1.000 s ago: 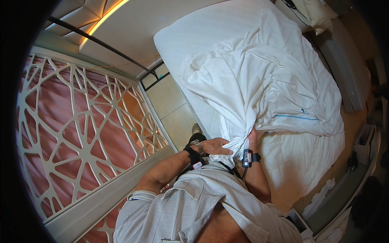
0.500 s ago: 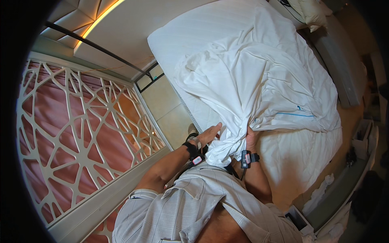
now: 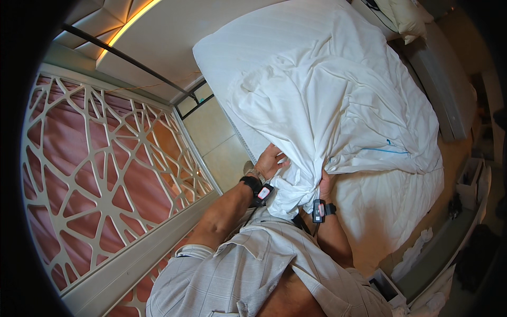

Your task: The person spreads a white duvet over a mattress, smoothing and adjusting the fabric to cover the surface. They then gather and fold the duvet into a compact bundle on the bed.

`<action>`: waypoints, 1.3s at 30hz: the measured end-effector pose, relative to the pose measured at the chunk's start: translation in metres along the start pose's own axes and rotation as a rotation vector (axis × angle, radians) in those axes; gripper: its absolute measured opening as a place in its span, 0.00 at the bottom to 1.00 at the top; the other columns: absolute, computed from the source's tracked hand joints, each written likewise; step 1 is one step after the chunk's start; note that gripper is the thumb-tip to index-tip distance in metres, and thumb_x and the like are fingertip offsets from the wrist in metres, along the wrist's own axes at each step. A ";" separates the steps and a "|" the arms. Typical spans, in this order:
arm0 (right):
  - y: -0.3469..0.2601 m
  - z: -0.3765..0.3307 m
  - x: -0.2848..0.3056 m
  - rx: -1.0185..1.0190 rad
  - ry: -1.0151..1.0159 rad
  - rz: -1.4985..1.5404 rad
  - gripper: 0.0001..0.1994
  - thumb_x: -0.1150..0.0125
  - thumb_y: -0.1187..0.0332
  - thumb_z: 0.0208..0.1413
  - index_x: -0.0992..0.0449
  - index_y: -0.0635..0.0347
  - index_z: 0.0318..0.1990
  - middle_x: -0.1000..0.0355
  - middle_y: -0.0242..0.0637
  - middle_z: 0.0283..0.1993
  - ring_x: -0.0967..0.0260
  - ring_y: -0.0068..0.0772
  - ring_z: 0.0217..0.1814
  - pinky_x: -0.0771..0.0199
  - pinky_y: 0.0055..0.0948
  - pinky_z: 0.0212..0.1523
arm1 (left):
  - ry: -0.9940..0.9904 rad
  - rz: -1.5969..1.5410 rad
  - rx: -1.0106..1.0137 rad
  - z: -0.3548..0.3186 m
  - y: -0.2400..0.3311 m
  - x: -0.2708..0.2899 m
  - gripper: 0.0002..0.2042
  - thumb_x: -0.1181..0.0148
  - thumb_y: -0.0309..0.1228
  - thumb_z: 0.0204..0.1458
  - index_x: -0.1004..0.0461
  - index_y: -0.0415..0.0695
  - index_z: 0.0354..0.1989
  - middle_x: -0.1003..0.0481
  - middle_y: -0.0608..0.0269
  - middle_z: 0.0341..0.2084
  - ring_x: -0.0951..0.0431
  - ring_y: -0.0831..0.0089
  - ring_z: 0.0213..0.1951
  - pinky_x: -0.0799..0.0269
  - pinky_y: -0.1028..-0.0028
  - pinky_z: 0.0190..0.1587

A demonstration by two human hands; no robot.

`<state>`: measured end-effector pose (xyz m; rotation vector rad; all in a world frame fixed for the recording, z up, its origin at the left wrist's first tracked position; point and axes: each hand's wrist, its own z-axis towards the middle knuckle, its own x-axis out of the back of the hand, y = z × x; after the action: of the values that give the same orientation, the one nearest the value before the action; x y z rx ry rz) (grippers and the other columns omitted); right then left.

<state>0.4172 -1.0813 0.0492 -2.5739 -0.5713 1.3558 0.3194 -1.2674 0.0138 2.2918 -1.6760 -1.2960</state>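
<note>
A big, crumpled white duvet cover (image 3: 311, 105) lies over the bed, its near end bunched up against my waist. My right hand (image 3: 325, 186) is closed round the gathered cloth, its fingers partly hidden by the folds. On the left side of the bunch, my left hand (image 3: 270, 161) has its fingers bent and apart. Its fingertips are at the edge of the cloth, and nothing is gripped in them. A blue line and a small blue mark show on the cover, right of my hands. Each wrist wears a black strap with a small device.
The mattress (image 3: 237, 45) shows bare at the far left. A pale quilted layer (image 3: 380, 206) hangs toward the floor at right. A white lattice screen (image 3: 108, 195) before a pink curtain stands close on my left. A grey padded bench (image 3: 441, 84) and a pillow (image 3: 409, 21) are at far right.
My left hand has moved a little away from me and leftward along the cloth, its fingers now more bent. The right hand keeps its hold, nearly still.
</note>
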 end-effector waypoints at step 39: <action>0.006 0.041 -0.008 -0.085 -0.037 0.003 0.27 0.43 0.55 0.68 0.30 0.66 0.67 0.26 0.45 0.64 0.27 0.44 0.63 0.28 0.44 0.68 | -0.043 -0.536 -0.244 -0.034 0.022 0.074 0.13 0.43 0.31 0.63 0.23 0.34 0.48 0.18 0.54 0.49 0.18 0.61 0.51 0.25 0.59 0.63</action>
<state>0.3811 -1.0910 0.0304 -2.6216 -0.6453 1.4123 0.3291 -1.3505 0.0022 2.6604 -0.8604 -1.5300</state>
